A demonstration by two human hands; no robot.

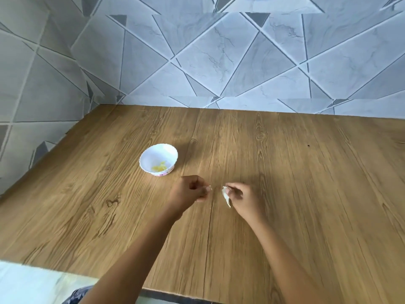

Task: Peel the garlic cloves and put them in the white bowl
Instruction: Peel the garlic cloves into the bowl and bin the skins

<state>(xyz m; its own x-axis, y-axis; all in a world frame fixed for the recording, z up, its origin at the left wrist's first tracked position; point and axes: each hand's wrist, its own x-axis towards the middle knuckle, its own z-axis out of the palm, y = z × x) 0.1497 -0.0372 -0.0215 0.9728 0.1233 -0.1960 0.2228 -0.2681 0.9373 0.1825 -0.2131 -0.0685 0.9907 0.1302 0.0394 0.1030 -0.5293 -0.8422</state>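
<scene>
Forearms (135, 249) enter from bottom edge, bare, converging over counter (306, 205). Patterned cloth (76, 295) shows at bottom left, beside L forearm.

Item 1, left hand (188, 191): fingers (206, 190) curled, thumb and forefinger tips pinched on a small whitish scrap (210, 188). Scrap too small to tell skin from clove. Slight motion blur.

Item 2, right hand (241, 197): fingers curled, tips gripping clove (225, 194) at its upper end. Pointed lower end hangs free, angled back toward wrist.

Item 3, spacing: hands just beside each other, not touching, w/ narrow gap btw scrap and clove. Cannot tell whether hands rest on counter or hover above it.

Surroundings: bowl (151, 157) stands upright on counter, beyond and left of L hand, near but apart. Inside, a small heap of pale yellow pieces (160, 167) lies toward near side of base. Pink print on outer wall near foot. Counter is wood-grain, w/ one dark speck (308, 145) at far right. Tiled wall (219, 58), grey geometric pattern, runs behind and along left.

Clove: off-white, papery, elongated, partly hidden by R fingertips.
</scene>
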